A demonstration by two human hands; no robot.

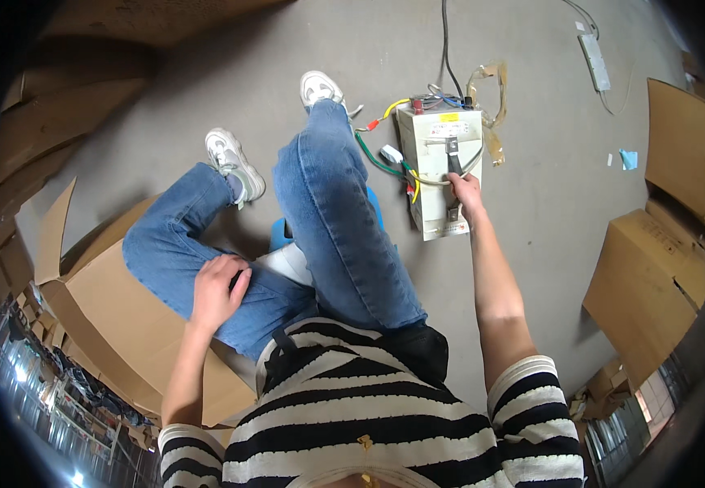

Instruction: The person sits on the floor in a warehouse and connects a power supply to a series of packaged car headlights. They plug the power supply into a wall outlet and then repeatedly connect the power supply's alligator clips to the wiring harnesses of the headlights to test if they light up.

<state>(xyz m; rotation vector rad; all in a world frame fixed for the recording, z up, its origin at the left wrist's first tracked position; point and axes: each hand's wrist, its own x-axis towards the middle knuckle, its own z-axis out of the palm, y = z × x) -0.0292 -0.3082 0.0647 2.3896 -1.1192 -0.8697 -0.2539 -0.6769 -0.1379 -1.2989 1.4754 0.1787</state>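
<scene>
A cream metal box (435, 218) with wires at its far end lies on the floor ahead of me to the right. On its top is a dark strap handle (454, 161), and my right hand (467, 193) is closed around it. A white connector (391, 154) and a green wire (378, 165) hang along the box's left side. A yellow wire (429, 181) crosses the top near my fingers. My left hand (221, 291) rests on my left thigh, fingers laid out, holding nothing.
An open cardboard box (137, 305) stands by my left leg, another carton (653, 281) at the right. A black cable (445, 49) runs to the cream box. Clear tape (495, 102) lies beside it. Farther right are a white power strip (594, 62) and a blue scrap (629, 159).
</scene>
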